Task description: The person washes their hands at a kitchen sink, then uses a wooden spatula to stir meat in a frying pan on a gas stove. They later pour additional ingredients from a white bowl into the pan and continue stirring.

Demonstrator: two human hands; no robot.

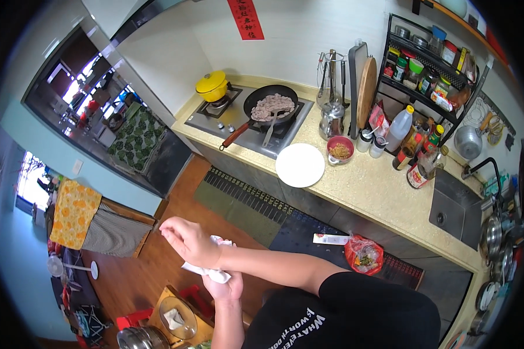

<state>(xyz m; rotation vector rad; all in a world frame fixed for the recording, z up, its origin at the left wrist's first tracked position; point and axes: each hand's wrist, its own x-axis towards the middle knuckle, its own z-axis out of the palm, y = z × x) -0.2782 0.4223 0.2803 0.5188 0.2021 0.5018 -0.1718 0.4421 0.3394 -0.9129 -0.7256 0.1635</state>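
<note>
My left hand (228, 288) comes up from below and grips a white cloth or paper towel (218, 275). The towel is pressed around the underside of my right wrist and shows on both sides of it. My right hand (187, 242) reaches left over the towel, fingers loosely bent; its palm is hidden. Beyond my arms, a black frying pan (253, 107) with a wooden handle sits on the gas hob (240, 135). Pale sliced meat (273, 107) fills part of it, and a metal spatula (270, 131) leans in. A white plate (300, 165) lies on the counter beside the hob.
A yellow pot (212, 87) occupies the other burner. Right of the plate stand a red bowl of food (340, 149), a metal kettle (332, 120), several bottles (419, 170) and a sink (456, 209). On the floor is a red waste bag (363, 255); a wooden stool (163, 312) holds a glass lid (187, 325).
</note>
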